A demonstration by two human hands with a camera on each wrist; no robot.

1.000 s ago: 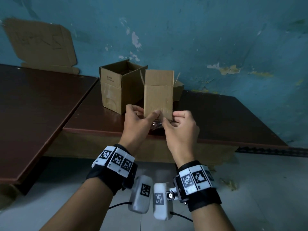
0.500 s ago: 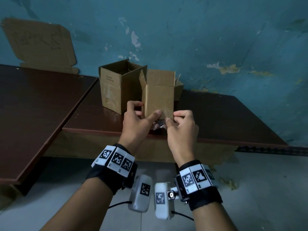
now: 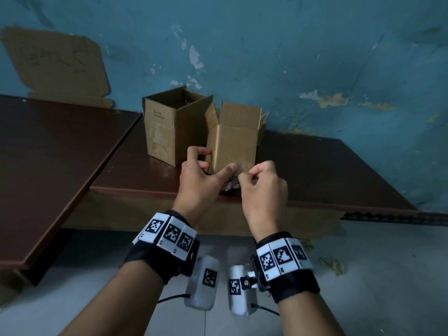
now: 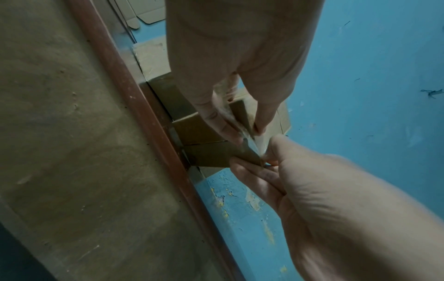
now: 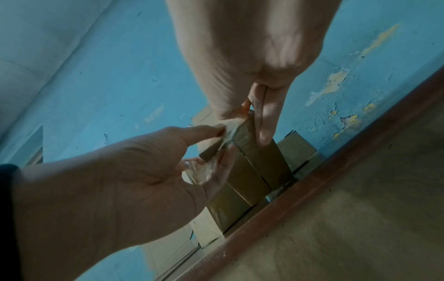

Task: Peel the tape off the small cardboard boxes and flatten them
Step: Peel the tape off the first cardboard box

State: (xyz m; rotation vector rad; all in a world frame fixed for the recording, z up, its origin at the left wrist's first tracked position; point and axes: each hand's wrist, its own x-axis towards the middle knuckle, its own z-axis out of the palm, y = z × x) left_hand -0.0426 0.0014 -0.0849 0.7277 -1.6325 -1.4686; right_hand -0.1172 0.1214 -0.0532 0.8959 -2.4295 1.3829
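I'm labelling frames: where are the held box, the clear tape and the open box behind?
held box [image 3: 234, 147]: head view, front face.
clear tape [image 5: 206, 169]: right wrist view, crumpled peeled part at the fingers.
open box [image 3: 161, 139]: head view, front left wall.

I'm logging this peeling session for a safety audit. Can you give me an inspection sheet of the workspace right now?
Surface: dark brown table, bare here.
Job's things: small cardboard box held at the table edge, top flaps open; clear tape partly peeled from its bottom; second open box behind.
Clutter: flattened cardboard leaning on the wall.
Grippers: left hand grips the box; right hand pinches the tape.
Cables: black leads from the wrist cameras.
Surroundings: peeling blue wall.
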